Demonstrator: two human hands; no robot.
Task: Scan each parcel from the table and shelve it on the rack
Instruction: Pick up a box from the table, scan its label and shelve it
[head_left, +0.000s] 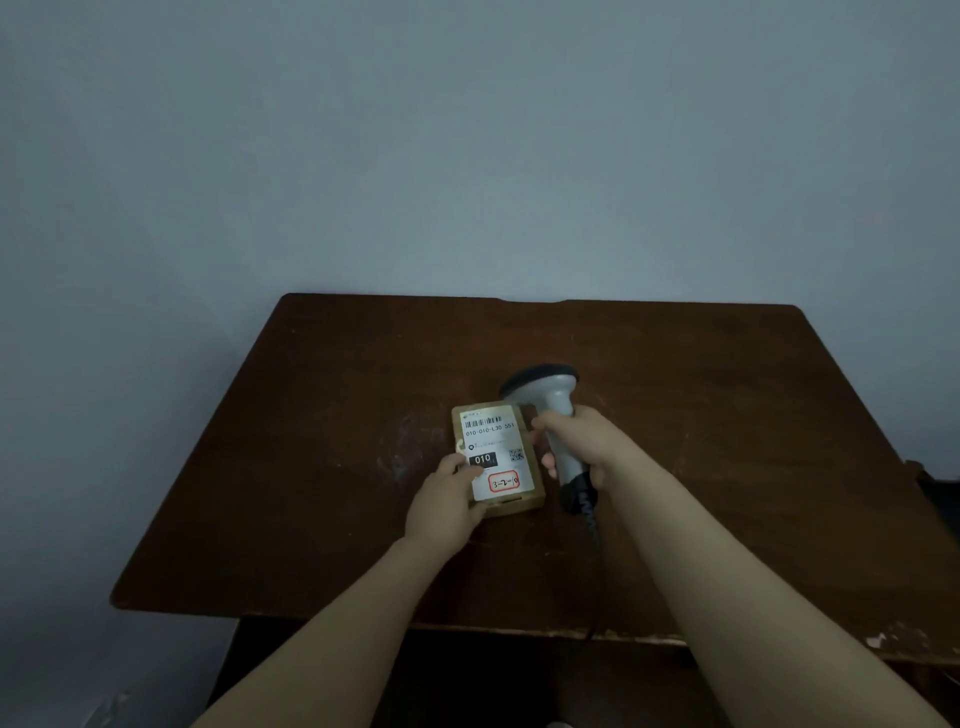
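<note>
The small cardboard parcel (497, 457) is above the middle of the wooden table (322, 467). The left hand (448, 501) pinches its near left corner. The right hand (584, 441) is closed around the barcode scanner (551, 410). The parcel looks light and stiff; holding it by the edges keeps the label free.

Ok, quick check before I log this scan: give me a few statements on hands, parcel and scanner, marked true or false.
1. The right hand holds the scanner by its handle. True.
2. The parcel lies with its label face down. False: the white label, with barcode, faces up.
3. The left hand grips the parcel at its near left corner. True.
4. The scanner is cordless. False: a dark cable runs from the handle over the table edge.
5. Several parcels sit on the table. False: only one shows.
</note>
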